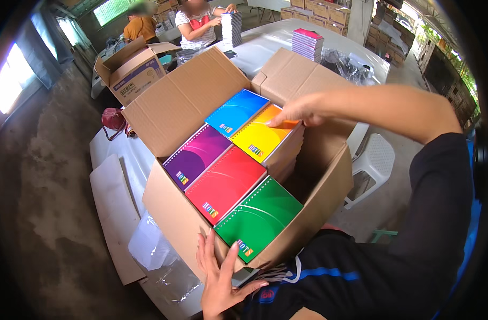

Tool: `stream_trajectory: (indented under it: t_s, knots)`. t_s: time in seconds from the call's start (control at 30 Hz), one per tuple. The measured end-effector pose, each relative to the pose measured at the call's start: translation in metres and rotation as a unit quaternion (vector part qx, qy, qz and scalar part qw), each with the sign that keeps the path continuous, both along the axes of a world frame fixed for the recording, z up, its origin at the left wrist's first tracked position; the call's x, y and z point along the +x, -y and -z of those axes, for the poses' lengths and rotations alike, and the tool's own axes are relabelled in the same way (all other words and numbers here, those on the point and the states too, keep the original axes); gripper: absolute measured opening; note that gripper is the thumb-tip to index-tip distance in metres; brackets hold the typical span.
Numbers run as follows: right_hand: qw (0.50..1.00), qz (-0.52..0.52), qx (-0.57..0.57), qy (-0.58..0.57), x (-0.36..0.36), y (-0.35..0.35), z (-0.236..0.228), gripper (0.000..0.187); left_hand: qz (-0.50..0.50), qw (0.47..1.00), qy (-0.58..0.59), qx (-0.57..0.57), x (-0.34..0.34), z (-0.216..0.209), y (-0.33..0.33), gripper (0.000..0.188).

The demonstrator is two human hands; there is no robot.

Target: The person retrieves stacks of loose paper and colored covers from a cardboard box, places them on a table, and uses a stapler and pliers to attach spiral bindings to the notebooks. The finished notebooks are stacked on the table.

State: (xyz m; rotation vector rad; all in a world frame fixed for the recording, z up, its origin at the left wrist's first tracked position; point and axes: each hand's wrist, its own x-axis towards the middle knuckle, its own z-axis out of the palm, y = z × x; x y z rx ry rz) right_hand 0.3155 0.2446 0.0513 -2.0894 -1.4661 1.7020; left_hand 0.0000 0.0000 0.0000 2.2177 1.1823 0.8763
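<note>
Workroom behind w/ white table (273, 36); up front, open cardboard box (166, 213) holds stacked notebooks (225, 184), incl. yellow one (257, 137) toward far R & green one (260, 213) nearest. L hand (220, 282) spread at box rim, gripping nothing; R hand (305, 111) half-curled, thumb on yellow cover, can't tell if fingers grip. Stack's prob. heavy, covers bendy & slick: best held low, both sides, off spiral.

Daylight is admitted through the left window (12, 80), which is blown out to white, and from the upper right, while the floor (41, 186) is left dim. Glare is cast across the far table (268, 40); the cardboard box (172, 213) is deeply shadowed inside. Edges are bent toward the blackened rim, and background heads (140, 8) are blurred.
</note>
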Motion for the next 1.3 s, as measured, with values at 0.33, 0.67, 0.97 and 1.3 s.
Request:
stream_trajectory:
  t_s: [0.33,0.67,0.97,1.3]
  knots:
    - [0.993,0.098,-0.035,-0.053,-0.015,0.004,0.004,0.082,0.048,0.998,-0.028,-0.025,-0.056,-0.07,-0.029,0.102]
    - [0.981,0.035,-0.012,-0.191,0.0,0.015,0.013,0.074,0.096,0.988,-0.113,0.044,0.031,-0.081,-0.161,0.089]
    - [0.986,-0.003,0.074,-0.148,0.007,0.018,-0.003,0.074,0.149,0.978,-0.132,0.06,0.076,-0.052,-0.185,0.094]
    - [0.977,0.041,0.057,-0.202,0.003,0.027,-0.001,0.068,0.141,0.981,-0.131,0.02,0.07,-0.037,-0.186,0.093]
